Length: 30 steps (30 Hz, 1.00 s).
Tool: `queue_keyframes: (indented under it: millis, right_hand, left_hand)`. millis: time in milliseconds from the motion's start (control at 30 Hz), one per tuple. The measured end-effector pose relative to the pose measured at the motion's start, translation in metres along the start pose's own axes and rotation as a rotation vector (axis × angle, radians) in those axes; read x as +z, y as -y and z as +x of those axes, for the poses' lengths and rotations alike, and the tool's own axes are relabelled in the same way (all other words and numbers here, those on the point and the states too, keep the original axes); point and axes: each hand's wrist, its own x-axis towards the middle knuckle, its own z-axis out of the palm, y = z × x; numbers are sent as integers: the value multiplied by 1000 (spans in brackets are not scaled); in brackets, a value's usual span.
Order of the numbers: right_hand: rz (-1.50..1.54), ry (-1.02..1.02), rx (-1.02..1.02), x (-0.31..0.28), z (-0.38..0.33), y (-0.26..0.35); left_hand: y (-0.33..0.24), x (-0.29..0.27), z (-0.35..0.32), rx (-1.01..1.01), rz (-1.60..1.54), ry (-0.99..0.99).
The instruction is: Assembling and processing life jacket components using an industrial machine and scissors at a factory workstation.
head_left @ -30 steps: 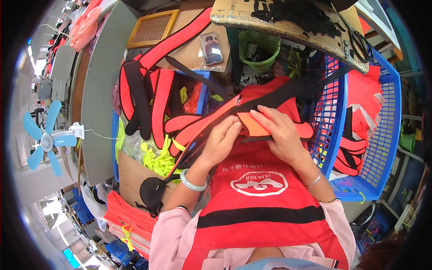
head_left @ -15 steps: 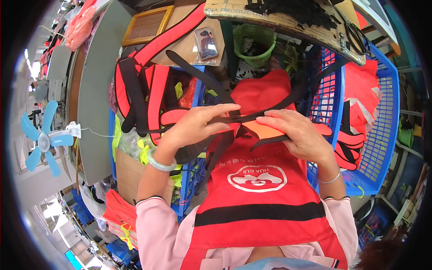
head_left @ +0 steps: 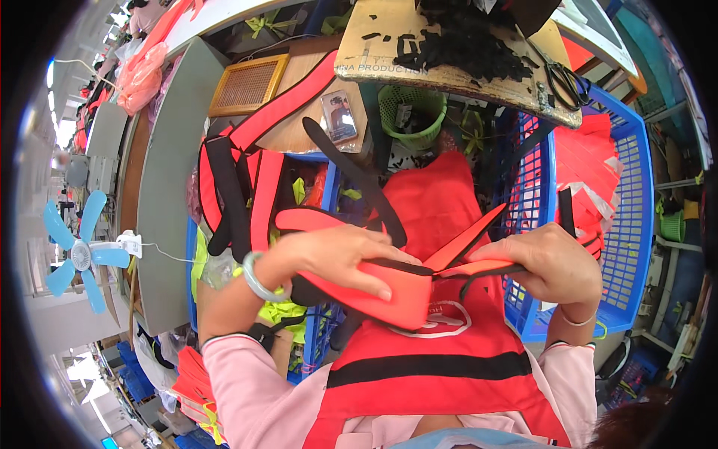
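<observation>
In front of the red apron (head_left: 441,370) on my lap, my left hand (head_left: 344,254) is closed on a bright coral strap (head_left: 407,295) with black edging, thumb on its face. My right hand (head_left: 557,262) pinches the end of an orange-coral strip (head_left: 486,266) with a black edge. Both pieces come together between my hands; whether they are joined there I cannot tell. Another pointed coral end (head_left: 471,236) sticks up from that spot. A black strap (head_left: 351,172) hangs just beyond my left hand.
Coral and black straps (head_left: 265,194) drape over a blue crate at left. A blue basket (head_left: 636,202) of coral pieces stands at right. Ahead are a worn board (head_left: 464,82) with black scraps, scissors (head_left: 562,82) and a green basket (head_left: 422,135). A blue fan (head_left: 81,254) is far left.
My hands have drawn apart, the right one moving rightward with the strip end. The coral strap under my left hand has turned its broad face up, and a pointed end now stands between them.
</observation>
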Motion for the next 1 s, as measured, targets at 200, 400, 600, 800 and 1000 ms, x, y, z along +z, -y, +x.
queue_keyframes:
  millis: [200,400,600,800,1000]
  right_hand:
    - [103,48,111,-17,-15,-12]
    - [239,-4,51,-19,-22,-27]
    - [311,62,66,-6,-30,-34]
    - [484,68,202,11,-44,-61]
    - [570,38,190,20,-31,-71]
  left_hand:
    - [-4,21,19,-192,-364,31]
    - [73,-23,39,-244,-590,-416]
    - [240,-18,32,-428,1133,-678]
    - [213,-42,37,-689,944,-305]
    - [280,-63,21,-894,19,-996]
